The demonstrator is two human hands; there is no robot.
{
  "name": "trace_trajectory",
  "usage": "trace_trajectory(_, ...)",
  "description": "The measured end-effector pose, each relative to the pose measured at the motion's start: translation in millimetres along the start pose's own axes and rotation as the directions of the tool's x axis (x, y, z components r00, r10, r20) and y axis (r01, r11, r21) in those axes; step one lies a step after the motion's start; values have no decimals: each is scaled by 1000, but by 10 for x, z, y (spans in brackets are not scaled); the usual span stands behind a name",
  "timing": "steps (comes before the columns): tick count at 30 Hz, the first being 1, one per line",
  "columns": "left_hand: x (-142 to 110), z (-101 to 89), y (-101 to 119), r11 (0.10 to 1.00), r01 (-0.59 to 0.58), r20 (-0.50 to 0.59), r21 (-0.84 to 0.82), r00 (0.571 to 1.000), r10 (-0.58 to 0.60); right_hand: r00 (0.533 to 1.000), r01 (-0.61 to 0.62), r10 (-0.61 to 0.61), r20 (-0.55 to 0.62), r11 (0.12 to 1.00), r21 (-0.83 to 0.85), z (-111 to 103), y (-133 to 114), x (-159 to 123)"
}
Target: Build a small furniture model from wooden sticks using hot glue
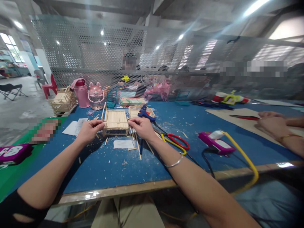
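Stick model [116, 117] on blue desk [92, 174], in front of wearer, betw. the two hands. Pale, unpainted wood, natural tan. Flat panel of thin sticks laid side by side, running front to back, close-set, fairly even; low rails round the edge, short uprights at front corners. L. side has taller upright pcs. rising above panel, one leaning. Thin stick [117, 122] runs crosswise over the panel nr. its front edge, approx. level. L. hand [90, 130]: thumb & fingertips pinched nearly closed at L. end of thin stick, by the corner post. R. hand [142, 127]: thumb & forefinger pinched at the R. end, other fingers curled. Blue glue gun [145, 114] just beyond R. hand, lying nr. a 2nd stick frame [134, 113], partly hidden. Loose sticks [138, 146] & offcuts scattered, some under/beside R. hand; white paper slip [123, 144] nr. front of model. Red-and-yellow-handled tools [178, 142] to R., beside R. forearm. Bigger stick model [63, 100] far L., same pale wood; pink flask [82, 93] & pink-lidded bottle [96, 96] next to it.
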State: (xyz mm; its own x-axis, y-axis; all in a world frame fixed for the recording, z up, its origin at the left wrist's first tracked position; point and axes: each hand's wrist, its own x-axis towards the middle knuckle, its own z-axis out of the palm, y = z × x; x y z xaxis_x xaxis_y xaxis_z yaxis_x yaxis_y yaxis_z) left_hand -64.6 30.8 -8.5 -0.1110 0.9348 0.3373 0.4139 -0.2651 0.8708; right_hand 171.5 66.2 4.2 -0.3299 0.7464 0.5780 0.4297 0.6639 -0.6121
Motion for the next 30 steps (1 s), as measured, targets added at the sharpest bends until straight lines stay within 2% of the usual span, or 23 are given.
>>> trace_trajectory(9,-16,20,36,999,28,-26,-35,999,-29,1000,10,-11,-27,999,-53,-2,-35,-7)
trace_trajectory(14,-23,6,39,997,-54,-15,63,998,55,999,27,-29,-31,997,-68,1,-45,-5)
trace_trajectory(19,-9,-33,-8,976,-143,36,164,990,139,997,46,-44,59,998,-39,-51,-18,1)
trace_trajectory(23,-5,-42,-24,977,-140,44,160,990,134,991,6,-7,132,1000,10,-114,53,13)
trace_trajectory(30,-8,-37,-21,988,-113,49,105,993,109,997,7,-6,75,1000,-16,-189,57,23)
